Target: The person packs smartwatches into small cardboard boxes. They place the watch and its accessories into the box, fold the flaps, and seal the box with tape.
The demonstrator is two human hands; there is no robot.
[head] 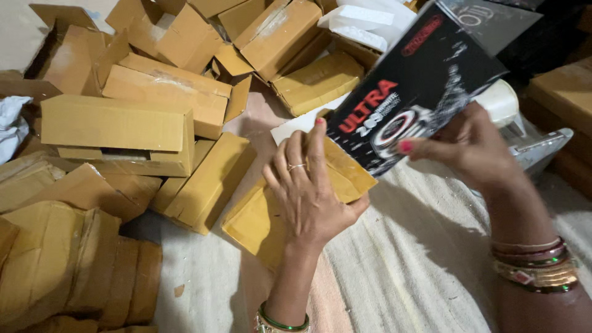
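Floor covering: pale woven cloth, ribbed and wrinkled, spread beneath both hands and running toward the viewer.

Item 1. Left hand: fingers spread flat and pressed on the top face of a flat yellow-brown cardboard box, thumb hooked round its near right edge. Thin ring on one finger, red nail polish, green bangle at the wrist.

Item 2. Right hand: closed on the lower right corner of a glossy black printed carton, thumb on the printed face, fingers hidden behind it. Several red and gold bangles on the wrist.

Item 3. Black printed carton: tilted, raised above the floor, its lower left corner over the far end of the yellow-brown box, just beyond the left fingertips. Red and white lettering and a picture of a round metal part on the face.

Item 4. Heap of plain brown cardboard boxes, oblong, several with open flaps, piled loosely left of and beyond the left hand.

Item 5. Flattened brown cartons, stacked, well to the left of the left wrist.

Item 6. White foam blocks, beyond the black carton, partly hidden by it.

Item 7. Round white object, just behind the right hand; kind cannot be told.
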